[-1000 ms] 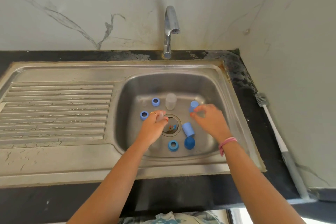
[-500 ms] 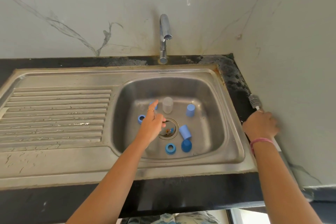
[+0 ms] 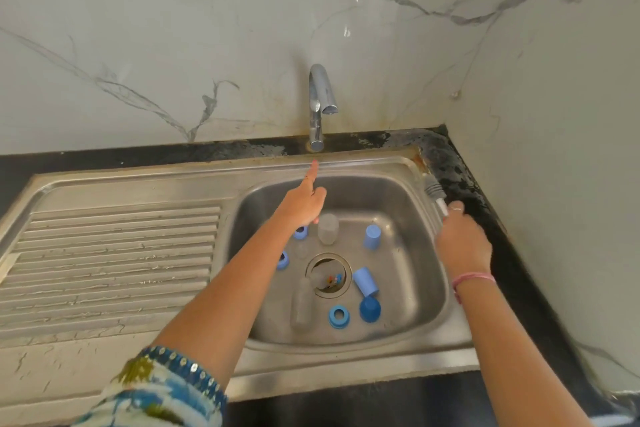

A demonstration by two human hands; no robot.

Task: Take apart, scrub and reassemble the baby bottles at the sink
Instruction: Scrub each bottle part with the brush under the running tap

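Disassembly looks done w/ parts (image 3: 365,282) loose in sink (image 3: 426,333) btwn hands, scrub + reassembly left: left hand (image 3: 303,201) points at tap (image 3: 320,104), right hand (image 3: 462,239) grips brush (image 3: 435,191).

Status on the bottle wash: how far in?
Done: bottles are apart, blue rings and caps loose in the sink. In hand: right hand has its grip on the bottle brush; left hand reaches toward the tap. Left: scrubbing, reassembly; no water running.
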